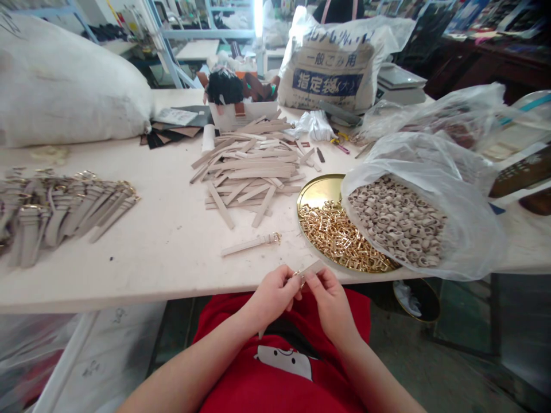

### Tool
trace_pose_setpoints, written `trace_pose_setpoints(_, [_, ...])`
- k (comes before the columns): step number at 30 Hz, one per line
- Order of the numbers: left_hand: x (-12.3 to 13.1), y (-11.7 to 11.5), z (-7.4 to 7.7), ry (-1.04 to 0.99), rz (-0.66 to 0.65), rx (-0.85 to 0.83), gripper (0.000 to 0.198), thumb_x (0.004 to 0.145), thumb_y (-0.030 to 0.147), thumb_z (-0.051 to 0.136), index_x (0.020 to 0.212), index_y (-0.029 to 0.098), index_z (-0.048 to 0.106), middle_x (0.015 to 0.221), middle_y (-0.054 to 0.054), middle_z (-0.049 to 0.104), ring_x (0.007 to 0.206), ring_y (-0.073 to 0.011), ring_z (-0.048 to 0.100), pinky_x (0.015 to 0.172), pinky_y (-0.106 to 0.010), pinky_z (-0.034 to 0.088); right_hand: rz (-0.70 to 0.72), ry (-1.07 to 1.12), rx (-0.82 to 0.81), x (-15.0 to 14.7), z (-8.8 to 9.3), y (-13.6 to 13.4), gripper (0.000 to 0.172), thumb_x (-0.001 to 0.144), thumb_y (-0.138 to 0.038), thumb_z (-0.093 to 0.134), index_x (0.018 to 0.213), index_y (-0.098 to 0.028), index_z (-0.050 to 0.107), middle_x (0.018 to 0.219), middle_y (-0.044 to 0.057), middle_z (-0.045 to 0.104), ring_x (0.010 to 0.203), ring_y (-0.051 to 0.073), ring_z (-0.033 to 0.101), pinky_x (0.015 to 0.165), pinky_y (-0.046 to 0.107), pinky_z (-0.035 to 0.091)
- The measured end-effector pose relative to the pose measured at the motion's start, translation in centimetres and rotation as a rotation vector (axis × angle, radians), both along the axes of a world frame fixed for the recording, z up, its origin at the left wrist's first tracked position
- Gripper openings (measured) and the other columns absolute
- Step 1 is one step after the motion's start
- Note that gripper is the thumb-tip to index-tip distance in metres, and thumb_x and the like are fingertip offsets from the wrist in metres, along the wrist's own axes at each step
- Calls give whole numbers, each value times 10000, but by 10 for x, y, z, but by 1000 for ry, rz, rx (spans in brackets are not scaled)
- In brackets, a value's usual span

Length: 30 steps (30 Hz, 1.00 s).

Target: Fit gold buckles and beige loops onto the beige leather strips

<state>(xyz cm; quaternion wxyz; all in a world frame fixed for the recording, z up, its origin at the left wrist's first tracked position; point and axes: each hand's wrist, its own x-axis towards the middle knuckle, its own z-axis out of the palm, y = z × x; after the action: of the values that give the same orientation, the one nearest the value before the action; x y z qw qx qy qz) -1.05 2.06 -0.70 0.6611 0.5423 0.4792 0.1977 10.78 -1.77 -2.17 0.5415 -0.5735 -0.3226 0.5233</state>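
Close to the table's front edge, my left hand (278, 291) is closed on a small gold buckle (298, 276). Beside it, my right hand (329, 295) pinches a beige strap (313, 268) that meets the buckle between my fingertips. My fingers hide part of the join. A strap with a buckle fitted (252, 244) lies just beyond my hands. Farther back is a heap of loose beige straps (253, 166). To the right, a gold tray (321, 186) holds many gold buckles (340, 235), and a clear plastic bag (477, 229) is full of small beige loops (400, 221).
Buckled straps (64, 212) are piled at the left, with a big white sack (73, 86) behind. At the back stand a box (221, 117) and a printed bag (327, 74). Scissors (340, 143) lie near a white cloth (316, 125). A round bin (433, 310) is below the table.
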Motion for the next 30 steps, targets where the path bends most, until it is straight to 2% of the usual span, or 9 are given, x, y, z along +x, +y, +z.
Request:
trace_pose_setpoints(3, [-2, -2, 1, 66, -7, 65, 255, 821, 411, 400, 713, 181, 428, 562, 47, 509, 406, -62, 386, 413, -193, 299, 2, -345, 101, 5, 0, -3, 104, 738, -301, 606, 767, -205, 581, 777, 20, 591, 744, 173, 524, 721, 308, 410])
trace_pose_setpoints(10, [-11, -5, 11, 79, -93, 108, 269, 772, 420, 498, 669, 184, 420, 503, 62, 497, 413, -61, 362, 423, -183, 277, 186, -104, 52, 12, 8, -6, 87, 751, -292, 570, 750, -206, 567, 730, -5, 608, 697, 158, 545, 674, 290, 430])
trace_pose_setpoints(16, [-8, -3, 8, 7, -109, 27, 313, 717, 448, 535, 646, 193, 368, 446, 77, 460, 350, -53, 336, 373, -174, 247, 239, -370, 181, 14, 19, -16, 112, 789, -294, 549, 723, -205, 563, 701, -8, 559, 669, 141, 517, 637, 263, 411])
trace_pose_setpoints(19, [-5, -1, 7, 1, -106, 49, 285, 708, 404, 547, 848, 185, 431, 520, 75, 504, 371, -78, 414, 383, -187, 296, 350, -371, 204, 19, 24, -16, 139, 827, -290, 490, 752, -209, 573, 732, 1, 585, 690, 143, 538, 643, 261, 417])
trace_pose_setpoints(22, [-7, 4, 8, 62, -237, 132, 269, 750, 369, 508, 949, 190, 489, 566, 63, 515, 450, -92, 447, 445, -197, 336, 486, -480, 233, 41, 28, -10, 120, 814, -282, 504, 817, -219, 607, 763, 7, 613, 708, 152, 549, 649, 266, 413])
trace_pose_setpoints(24, [-8, 9, 8, 150, -278, 185, 215, 778, 388, 468, 790, 184, 535, 546, 47, 513, 487, -99, 443, 477, -201, 329, 437, -630, 212, 69, 29, 2, 124, 802, -295, 516, 831, -222, 613, 748, 7, 611, 699, 158, 544, 638, 268, 406])
trace_pose_setpoints(26, [-6, 14, 5, 217, -232, 210, 263, 790, 410, 443, 674, 183, 510, 517, 42, 505, 494, -104, 431, 492, -205, 317, 238, -885, 164, 103, 28, 21, 142, 811, -302, 494, 806, -212, 603, 752, 19, 601, 711, 168, 540, 645, 276, 396])
trace_pose_setpoints(28, [0, 18, 1, 231, -183, 213, 275, 795, 417, 433, 656, 188, 494, 497, 48, 494, 487, -107, 419, 502, -209, 312, 51, -1262, 83, 138, 26, 45, 159, 813, -286, 478, 781, -198, 607, 783, 46, 598, 732, 184, 538, 664, 292, 376])
trace_pose_setpoints(30, [6, 22, -2, 215, -184, 200, 269, 793, 417, 437, 661, 190, 495, 491, 52, 489, 488, -110, 419, 510, -210, 310, 62, -1588, -46, 163, 22, 69, 165, 798, -279, 494, 772, -189, 630, 816, 73, 596, 717, 190, 541, 639, 297, 352])
